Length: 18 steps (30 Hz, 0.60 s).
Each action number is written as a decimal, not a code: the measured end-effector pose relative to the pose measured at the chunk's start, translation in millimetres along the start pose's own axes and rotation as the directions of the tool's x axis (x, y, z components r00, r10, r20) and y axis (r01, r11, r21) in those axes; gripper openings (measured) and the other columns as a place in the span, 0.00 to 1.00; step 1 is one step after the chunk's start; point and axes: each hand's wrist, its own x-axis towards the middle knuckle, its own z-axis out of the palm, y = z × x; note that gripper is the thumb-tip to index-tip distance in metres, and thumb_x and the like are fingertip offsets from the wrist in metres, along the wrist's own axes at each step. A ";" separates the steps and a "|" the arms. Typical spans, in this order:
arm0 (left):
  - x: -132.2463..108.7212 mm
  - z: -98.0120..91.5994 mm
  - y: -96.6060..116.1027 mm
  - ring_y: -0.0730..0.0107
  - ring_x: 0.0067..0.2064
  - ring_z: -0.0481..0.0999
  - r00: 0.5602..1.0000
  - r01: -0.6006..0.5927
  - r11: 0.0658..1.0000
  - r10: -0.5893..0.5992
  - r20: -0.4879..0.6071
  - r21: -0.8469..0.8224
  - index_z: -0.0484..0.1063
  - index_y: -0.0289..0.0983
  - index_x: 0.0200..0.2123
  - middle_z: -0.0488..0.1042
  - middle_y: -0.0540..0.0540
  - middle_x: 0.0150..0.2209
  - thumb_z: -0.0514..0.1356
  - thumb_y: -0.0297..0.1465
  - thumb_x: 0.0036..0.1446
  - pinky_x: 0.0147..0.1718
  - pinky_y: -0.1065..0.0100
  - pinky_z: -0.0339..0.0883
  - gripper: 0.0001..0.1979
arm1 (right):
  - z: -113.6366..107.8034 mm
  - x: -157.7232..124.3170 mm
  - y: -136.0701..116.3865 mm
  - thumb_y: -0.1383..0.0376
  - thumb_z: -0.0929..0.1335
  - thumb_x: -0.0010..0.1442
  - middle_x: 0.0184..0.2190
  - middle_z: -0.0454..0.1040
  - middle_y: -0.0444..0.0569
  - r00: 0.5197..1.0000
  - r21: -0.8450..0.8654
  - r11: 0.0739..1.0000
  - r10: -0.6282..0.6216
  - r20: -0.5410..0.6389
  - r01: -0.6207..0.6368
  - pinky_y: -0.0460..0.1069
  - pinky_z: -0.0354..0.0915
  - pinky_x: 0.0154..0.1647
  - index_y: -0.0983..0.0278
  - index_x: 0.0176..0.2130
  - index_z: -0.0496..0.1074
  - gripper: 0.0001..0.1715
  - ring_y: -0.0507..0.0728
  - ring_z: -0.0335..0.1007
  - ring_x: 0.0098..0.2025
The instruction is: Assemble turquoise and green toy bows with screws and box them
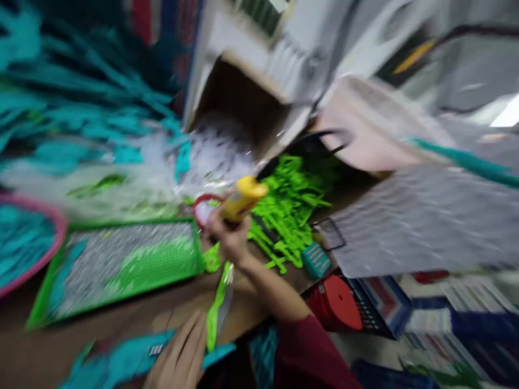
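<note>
My right hand (232,237) is wrapped round a yellow-and-dark handheld tool (247,193), blurred by motion, with a dark cord or strap at its far end. My left hand (178,354) lies flat with its fingers stretched out over a long teal piece (125,359) on the table. Just right of its fingertips is a lime-green strip (217,308) with something clear beside it. Beyond my right hand lies a heap of lime-green plastic parts (290,202). A small red-rimmed container (200,208) stands left of the tool, partly hidden by my hand.
Left of centre is a green tray (113,294) of small grey pieces. A pink-rimmed basket (62,227) of teal parts sits at far left. An open cardboard box (243,89), a teal block (315,260) and a red round object (341,302) are around the table (24,356).
</note>
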 end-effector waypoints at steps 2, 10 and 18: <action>-9.3 -6.8 17.7 0.50 0.60 0.73 0.999 0.022 0.998 -0.019 -0.042 0.067 0.74 0.26 0.54 0.76 0.34 0.57 0.59 0.24 0.60 0.60 0.57 0.66 0.19 | 5.9 0.6 19.6 0.50 0.70 0.56 0.19 0.59 0.32 0.988 0.006 0.999 -0.034 -0.152 0.035 0.45 0.59 0.17 0.57 0.40 0.61 0.20 0.47 0.57 0.15; -3.7 -18.6 17.6 0.53 0.61 0.73 0.990 0.130 0.991 -0.130 0.060 0.002 0.73 0.23 0.56 0.73 0.33 0.60 0.51 0.22 0.65 0.70 0.52 0.48 0.20 | 24.8 -10.9 64.7 0.55 0.68 0.60 0.20 0.59 0.31 0.999 0.034 0.999 -0.033 -0.023 0.034 0.45 0.58 0.15 0.53 0.46 0.56 0.20 0.47 0.57 0.14; -4.4 -21.6 12.9 0.51 0.61 0.73 0.992 0.079 0.997 -0.077 0.096 -0.018 0.73 0.23 0.56 0.73 0.32 0.60 0.52 0.23 0.65 0.70 0.50 0.47 0.20 | 23.0 -11.3 78.5 0.55 0.68 0.63 0.22 0.61 0.31 0.997 0.034 0.998 -0.045 0.059 0.043 0.44 0.59 0.16 0.52 0.46 0.57 0.17 0.46 0.59 0.15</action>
